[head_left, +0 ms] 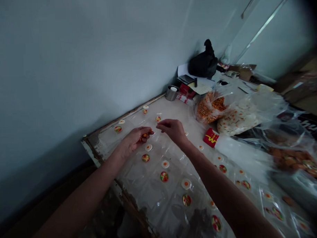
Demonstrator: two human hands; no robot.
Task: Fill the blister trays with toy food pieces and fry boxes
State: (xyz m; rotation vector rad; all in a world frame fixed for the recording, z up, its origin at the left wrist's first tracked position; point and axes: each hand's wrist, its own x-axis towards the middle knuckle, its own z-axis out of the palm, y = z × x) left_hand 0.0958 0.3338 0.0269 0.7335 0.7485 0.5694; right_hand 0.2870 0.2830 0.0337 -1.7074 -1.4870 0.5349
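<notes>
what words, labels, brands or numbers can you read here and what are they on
"hui" likely, rest unclear: white letters on the black box
Too small or blurred: any writing on the yellowish paper and red box
No clear letters: yellow squiggle on the red packet

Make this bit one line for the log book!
left hand: holding small orange pieces | right hand: pinched, contents unclear | nearby: egg-like discs, red-green discs, clear plastic
</notes>
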